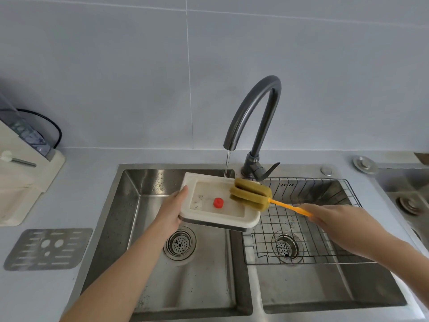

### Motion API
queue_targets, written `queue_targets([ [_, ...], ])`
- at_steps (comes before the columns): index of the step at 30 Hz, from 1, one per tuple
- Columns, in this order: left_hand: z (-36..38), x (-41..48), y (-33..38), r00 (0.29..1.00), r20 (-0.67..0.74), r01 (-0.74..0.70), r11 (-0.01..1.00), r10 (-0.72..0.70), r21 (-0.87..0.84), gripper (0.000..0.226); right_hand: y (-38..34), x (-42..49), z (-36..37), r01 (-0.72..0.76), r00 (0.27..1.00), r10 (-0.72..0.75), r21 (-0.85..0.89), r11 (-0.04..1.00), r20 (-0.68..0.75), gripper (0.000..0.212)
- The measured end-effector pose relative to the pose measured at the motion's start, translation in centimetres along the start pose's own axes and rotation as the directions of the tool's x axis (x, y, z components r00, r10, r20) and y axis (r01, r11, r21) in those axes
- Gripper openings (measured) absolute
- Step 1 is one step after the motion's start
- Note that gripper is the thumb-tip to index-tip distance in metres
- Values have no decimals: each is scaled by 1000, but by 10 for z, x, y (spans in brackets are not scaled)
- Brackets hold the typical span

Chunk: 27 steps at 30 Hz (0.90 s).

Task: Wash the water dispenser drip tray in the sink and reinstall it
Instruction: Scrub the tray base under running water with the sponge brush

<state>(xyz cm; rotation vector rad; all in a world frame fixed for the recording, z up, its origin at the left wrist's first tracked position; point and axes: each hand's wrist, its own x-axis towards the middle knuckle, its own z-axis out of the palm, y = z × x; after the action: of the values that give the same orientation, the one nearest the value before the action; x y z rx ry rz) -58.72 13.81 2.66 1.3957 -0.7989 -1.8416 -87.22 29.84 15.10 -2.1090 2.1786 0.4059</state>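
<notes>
My left hand (pixel 173 209) grips the left edge of the white drip tray (pixel 185 211), holding it level over the left sink basin (pixel 148 231). A red float (pixel 218 203) sits inside the tray. My right hand (pixel 334 220) holds the orange handle of a sponge brush; its yellow-green sponge head (pixel 250 193) rests on the tray's right rim. Water runs from the dark faucet (pixel 253 112) onto the tray's far edge. The tray's perforated metal grille (pixel 47 248) lies on the counter at the left. The cream water dispenser (pixel 25 173) stands at the far left.
A wire rack (pixel 325 228) sits in the right sink basin over its drain. The left basin's drain (pixel 180 242) lies below the tray. A black cable runs behind the dispenser. A round metal cap (pixel 365 165) sits on the counter at the right.
</notes>
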Motion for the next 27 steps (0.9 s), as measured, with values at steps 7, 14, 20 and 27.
queue_targets([
  [7,9,9,2,996,81,-48,999,49,-14,14,-1,15,-5,29,998,-39,-169,985,-53,34],
  [14,18,18,-1,979,196,-56,998,57,-9,21,-10,27,-12,17,997,-34,-254,967,-65,42],
  [20,33,19,-2,962,269,-40,999,39,0,23,-23,41,-8,60,990,-84,-202,977,-113,49],
  [27,32,24,9,951,293,-107,994,97,18,35,-29,58,-13,146,986,-158,-177,973,-55,37],
])
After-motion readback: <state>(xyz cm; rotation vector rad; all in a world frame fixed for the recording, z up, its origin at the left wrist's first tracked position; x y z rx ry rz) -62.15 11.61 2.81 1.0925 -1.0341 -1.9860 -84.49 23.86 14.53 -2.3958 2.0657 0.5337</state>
